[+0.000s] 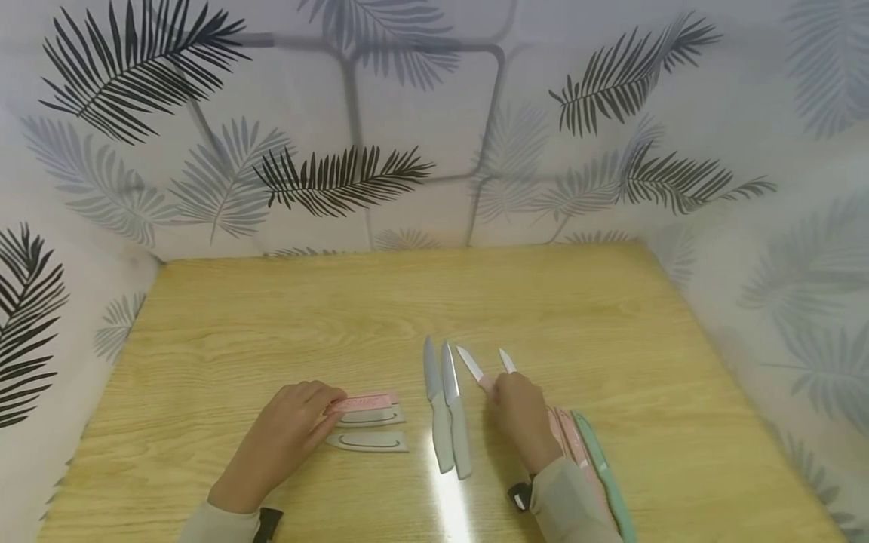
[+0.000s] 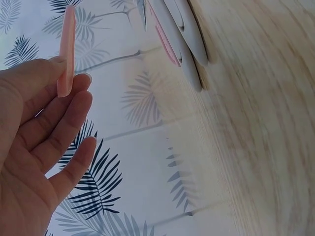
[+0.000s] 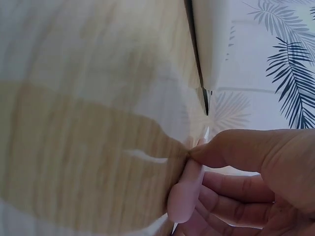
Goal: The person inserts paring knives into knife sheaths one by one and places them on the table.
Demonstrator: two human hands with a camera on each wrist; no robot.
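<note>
My left hand point(image 1: 285, 434) pinches a pink knife sheath point(image 1: 370, 403) between thumb and fingertips; the left wrist view shows the sheath point(image 2: 67, 54) edge-on. Right beside it on the table lie two white sheaths point(image 1: 370, 442), their pointed ends toward this hand. My right hand point(image 1: 523, 415) pinches a pink-handled knife point(image 3: 184, 196) by its handle, thumb on one side. Its pale blade point(image 1: 471, 362) points away and to the left. A second pale blade point(image 1: 508, 360) sticks out past the right hand, its lower part hidden. Two white-handled knives point(image 1: 460, 445) lie side by side between the hands.
Under and beside the right forearm lie pink-handled pieces point(image 1: 575, 441) and a green one point(image 1: 604, 467), partly covered by the sleeve. The wooden table point(image 1: 305, 317) meets leaf-patterned cloth point(image 1: 421, 211) at its back and sides.
</note>
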